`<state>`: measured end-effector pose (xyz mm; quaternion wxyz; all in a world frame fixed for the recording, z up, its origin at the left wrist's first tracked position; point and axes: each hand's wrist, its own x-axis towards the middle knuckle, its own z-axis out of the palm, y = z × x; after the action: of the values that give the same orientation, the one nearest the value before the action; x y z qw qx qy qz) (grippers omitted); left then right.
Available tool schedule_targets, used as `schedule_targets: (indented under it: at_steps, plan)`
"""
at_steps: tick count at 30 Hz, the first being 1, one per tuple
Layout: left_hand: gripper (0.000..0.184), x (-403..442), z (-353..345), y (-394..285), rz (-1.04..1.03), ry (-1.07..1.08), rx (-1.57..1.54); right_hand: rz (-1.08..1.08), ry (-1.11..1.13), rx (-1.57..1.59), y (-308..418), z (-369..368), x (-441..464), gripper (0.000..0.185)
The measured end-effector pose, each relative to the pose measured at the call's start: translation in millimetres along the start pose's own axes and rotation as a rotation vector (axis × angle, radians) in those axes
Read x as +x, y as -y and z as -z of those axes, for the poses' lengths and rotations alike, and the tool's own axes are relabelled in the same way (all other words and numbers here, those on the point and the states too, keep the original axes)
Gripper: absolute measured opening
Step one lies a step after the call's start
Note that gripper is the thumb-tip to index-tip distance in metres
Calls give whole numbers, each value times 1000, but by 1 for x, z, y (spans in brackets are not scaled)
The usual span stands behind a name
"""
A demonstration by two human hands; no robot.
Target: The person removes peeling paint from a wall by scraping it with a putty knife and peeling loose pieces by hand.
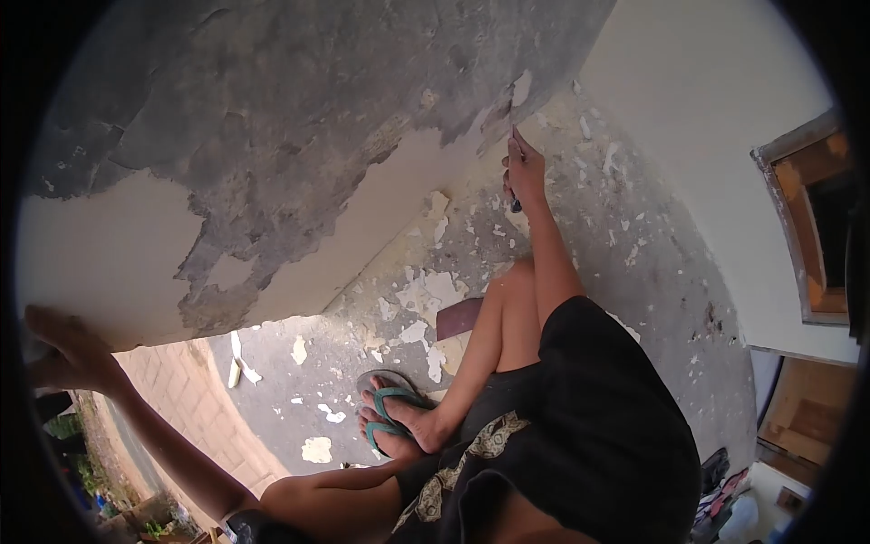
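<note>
My right hand (pixel 526 172) is closed around a scraper (pixel 516 205), whose dark handle end sticks out below the fist. Its thin blade points up at the lower part of the wall (pixel 299 100), near the corner. Much of that wall is bare grey, with ragged patches of pale paint (pixel 109 245) left along its lower side. At the far left, my left hand (pixel 68 354) rests against the wall's end with its fingers extended; the dim image edge partly hides them.
Peeled paint flakes (pixel 435 290) litter the grey floor around my sandalled feet (pixel 399 417). A reddish-brown flat piece (pixel 459 319) lies by my leg. To the right are a pale wall (pixel 689 118) and a wooden frame (pixel 807 208). Brick paving (pixel 195 399) runs at lower left.
</note>
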<state>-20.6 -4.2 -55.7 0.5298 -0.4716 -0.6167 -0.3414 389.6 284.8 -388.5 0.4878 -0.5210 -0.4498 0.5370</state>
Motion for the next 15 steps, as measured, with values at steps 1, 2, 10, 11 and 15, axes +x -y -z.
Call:
schedule_targets:
  at_steps: [1, 2, 10, 11, 15]
  plan:
    - [69, -2, 0, -5, 34, 4, -1, -12, -6, 5, 5, 3, -2, 40]
    - [70, -2, -1, -9, 64, -2, -1, -15, -3, -18, 8, 3, -5, 41]
    - [74, 1, -5, 0, 62, -58, 11, -8, 47, -41, 11, 5, -8, 42]
    - [74, 1, -5, -17, 108, -51, -28, 39, 47, -53, 11, 3, -2, 42]
    - [72, -2, -5, -9, 115, -48, -39, 85, 27, -59, 2, -3, -2, 42]
